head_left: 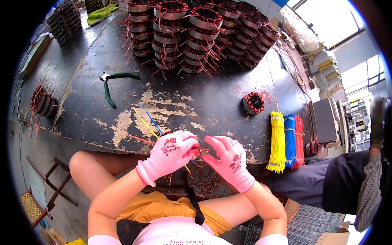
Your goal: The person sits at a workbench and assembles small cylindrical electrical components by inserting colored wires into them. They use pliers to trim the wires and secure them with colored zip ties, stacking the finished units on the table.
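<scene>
Both my hands wear pink gloves and meet at the table's near edge. My left hand [171, 153] is closed, its fingertips pinching thin red wire beside a wound motor stator that it mostly covers. Out from under this hand run a yellow wire [146, 123], a blue wire [153, 120] and a red wire [140, 139]. Close on its right, my right hand [228, 159] has thumb and forefinger curled about the thin red wire [204, 150] between the hands. The fingertips partly hide that wire's end.
Tall stacks of stators [169, 36] stand at the far side. Green-handled cutters [108, 85] lie left on the worn table [85, 102]. A single stator [254, 103] sits right, near yellow [277, 143], blue [289, 139] and red [299, 139] wire bundles. Another person's leg [310, 179] extends in from the right.
</scene>
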A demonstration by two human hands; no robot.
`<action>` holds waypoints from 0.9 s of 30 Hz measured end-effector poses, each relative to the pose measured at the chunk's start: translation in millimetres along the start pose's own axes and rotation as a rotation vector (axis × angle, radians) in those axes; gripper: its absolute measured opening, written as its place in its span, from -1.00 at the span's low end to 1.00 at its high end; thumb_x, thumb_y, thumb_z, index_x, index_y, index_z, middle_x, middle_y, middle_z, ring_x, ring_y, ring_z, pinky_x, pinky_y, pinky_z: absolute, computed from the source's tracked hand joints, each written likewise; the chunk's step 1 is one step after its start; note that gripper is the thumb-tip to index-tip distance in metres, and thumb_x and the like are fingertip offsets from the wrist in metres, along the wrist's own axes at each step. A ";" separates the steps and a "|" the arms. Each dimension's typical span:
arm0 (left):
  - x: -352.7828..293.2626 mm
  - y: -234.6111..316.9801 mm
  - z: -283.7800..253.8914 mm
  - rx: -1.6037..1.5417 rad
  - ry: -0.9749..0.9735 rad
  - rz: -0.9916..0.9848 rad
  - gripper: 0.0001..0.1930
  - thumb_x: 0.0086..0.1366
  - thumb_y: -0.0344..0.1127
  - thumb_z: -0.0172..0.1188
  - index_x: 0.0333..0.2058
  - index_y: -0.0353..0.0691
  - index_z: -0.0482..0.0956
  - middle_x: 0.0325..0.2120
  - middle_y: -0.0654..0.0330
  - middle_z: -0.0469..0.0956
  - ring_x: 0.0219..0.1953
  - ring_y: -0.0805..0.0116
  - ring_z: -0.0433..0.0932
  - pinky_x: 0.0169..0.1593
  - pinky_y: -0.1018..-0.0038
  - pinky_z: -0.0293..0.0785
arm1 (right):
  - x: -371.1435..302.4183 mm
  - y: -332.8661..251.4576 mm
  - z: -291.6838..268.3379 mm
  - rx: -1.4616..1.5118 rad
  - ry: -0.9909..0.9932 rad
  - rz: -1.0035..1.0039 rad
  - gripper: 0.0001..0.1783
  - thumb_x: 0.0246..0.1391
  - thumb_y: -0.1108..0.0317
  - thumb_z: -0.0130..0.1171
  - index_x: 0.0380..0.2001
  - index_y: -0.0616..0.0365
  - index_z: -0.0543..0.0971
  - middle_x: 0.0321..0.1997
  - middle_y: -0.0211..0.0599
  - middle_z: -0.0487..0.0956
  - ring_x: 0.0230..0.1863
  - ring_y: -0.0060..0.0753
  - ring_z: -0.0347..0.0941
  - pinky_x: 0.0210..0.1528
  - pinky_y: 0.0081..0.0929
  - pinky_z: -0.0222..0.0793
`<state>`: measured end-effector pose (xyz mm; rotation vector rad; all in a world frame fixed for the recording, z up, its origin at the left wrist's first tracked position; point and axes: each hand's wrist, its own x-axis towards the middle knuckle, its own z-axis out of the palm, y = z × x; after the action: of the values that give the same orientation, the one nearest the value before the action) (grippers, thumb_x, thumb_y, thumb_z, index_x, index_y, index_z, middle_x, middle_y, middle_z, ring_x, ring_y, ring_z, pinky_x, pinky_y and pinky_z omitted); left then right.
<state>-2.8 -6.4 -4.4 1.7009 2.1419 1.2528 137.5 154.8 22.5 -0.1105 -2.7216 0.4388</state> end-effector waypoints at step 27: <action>-1.9 -1.5 -2.7 0.033 -0.009 0.039 -0.90 0.16 -0.37 0.33 -0.35 -0.11 0.59 -0.31 0.28 0.60 -0.25 0.18 0.59 -0.19 0.28 0.56 | -21.4 17.7 -51.7 0.832 -0.344 0.919 -0.70 0.26 0.15 0.17 -0.35 0.18 0.63 -0.42 -0.42 0.61 -0.41 -0.66 0.47 -0.38 -0.61 0.34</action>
<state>-4.8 -9.4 -4.4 1.7665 2.1462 1.2244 177.2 183.6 54.7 -1.1320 -2.3701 1.9156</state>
